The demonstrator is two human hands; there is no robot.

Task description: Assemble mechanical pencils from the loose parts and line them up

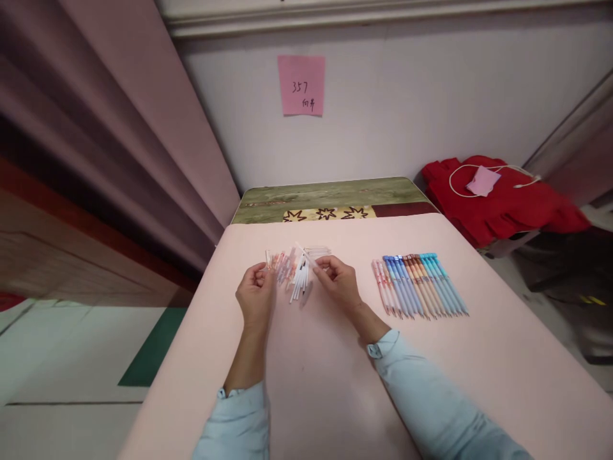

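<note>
I note left hand (255, 292) pinching a clear tube (268, 257), right hand (341, 281) a pale stick (309, 257); a nudge could scatter the white rods (299, 281).

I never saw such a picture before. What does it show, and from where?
There is no machine here, only a person's left hand and right hand, bare. A camera worn on the head looks forward and down. On the pink table, a neat row of pens or pencils lies to the right. Loose white sticks lie between the hands. The right hand pinches a slim pale stick; the left hand is at a small clear piece, but its grip is unclear.
</note>
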